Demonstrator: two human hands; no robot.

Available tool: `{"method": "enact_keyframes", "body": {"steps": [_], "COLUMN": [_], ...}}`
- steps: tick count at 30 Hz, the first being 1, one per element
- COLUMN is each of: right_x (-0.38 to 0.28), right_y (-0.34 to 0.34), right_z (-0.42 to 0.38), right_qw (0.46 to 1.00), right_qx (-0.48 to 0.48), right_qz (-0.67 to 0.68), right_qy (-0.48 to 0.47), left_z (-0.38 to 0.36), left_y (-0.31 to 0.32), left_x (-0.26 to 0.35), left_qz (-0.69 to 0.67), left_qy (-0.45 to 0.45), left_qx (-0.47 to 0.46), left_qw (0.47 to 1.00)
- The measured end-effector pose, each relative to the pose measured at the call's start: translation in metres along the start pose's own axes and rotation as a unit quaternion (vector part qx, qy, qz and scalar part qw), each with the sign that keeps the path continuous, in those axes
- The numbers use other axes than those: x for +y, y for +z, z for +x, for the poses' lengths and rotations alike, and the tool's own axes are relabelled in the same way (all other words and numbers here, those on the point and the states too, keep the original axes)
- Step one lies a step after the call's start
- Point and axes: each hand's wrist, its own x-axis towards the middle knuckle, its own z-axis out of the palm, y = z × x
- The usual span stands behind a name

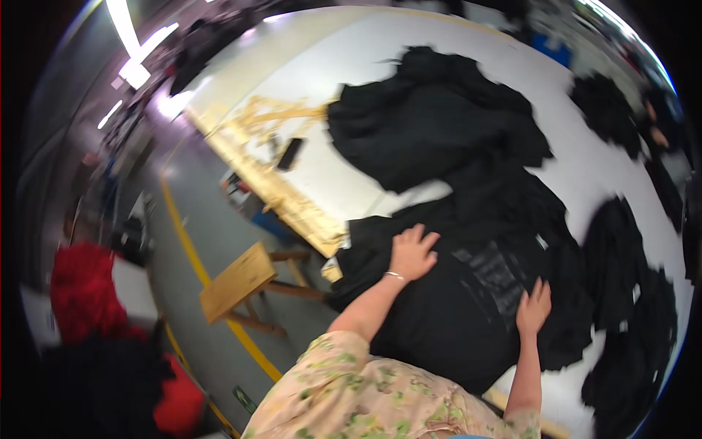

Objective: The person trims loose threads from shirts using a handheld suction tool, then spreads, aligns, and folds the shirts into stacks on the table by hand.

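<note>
A black T-shirt [439, 322] lies spread on the white table in front of me, its near edge against my body. A dark, glossy print [493, 278] shows on the shirt's face. My left hand [413, 254] rests on the cloth left of the print, fingers apart and stretched out. Just right of the print lies my right hand [534, 307], also flat with its fingers extended. Neither hand grips anything that I can see. A small white tag [541, 241] sits on the black cloth above my right hand.
Another heap of black cloth [431, 117] lies farther up the table [292, 80], with more black garments [618, 271] to the right. A dark phone [290, 154] is near the tape-covered left edge. A wooden stool [248, 282] and red cloth [91, 293] stand left.
</note>
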Motion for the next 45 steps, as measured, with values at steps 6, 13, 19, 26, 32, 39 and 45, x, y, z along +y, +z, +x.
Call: {"method": "enact_keyframes", "body": {"steps": [6,13,19,26,32,39,45], "right_x": [0.025,0.004,-0.001,-0.011,-0.015,-0.012,-0.009], "right_y": [0.042,0.05,0.045,0.033,0.027,0.029,0.033], "right_z": [0.04,0.065,0.07,0.078,0.086,0.088,0.083], "right_qw": [0.999,0.995,0.992,0.993,0.989,0.986,0.992], "right_qx": [0.003,0.019,0.008,-0.061,-0.088,-0.109,-0.06], "right_qz": [-0.026,0.023,0.048,-0.004,0.003,0.001,0.009], "right_qy": [0.022,0.094,0.117,0.104,0.117,0.123,0.11], "left_z": [-0.019,0.061,0.192,0.276,0.382,0.469,0.298], "left_y": [0.017,-0.019,-0.026,0.033,0.109,0.169,0.138], "left_x": [0.007,-0.038,-0.137,-0.141,-0.073,0.077,0.11], "left_qz": [0.046,-0.007,0.217,0.24,0.259,0.025,-0.107], "left_qy": [0.012,0.013,0.028,0.037,0.001,0.024,0.306], "left_qx": [0.008,0.042,0.049,0.065,0.142,0.004,-0.07], "left_qw": [0.999,0.999,0.975,0.968,0.955,0.999,0.943]}}
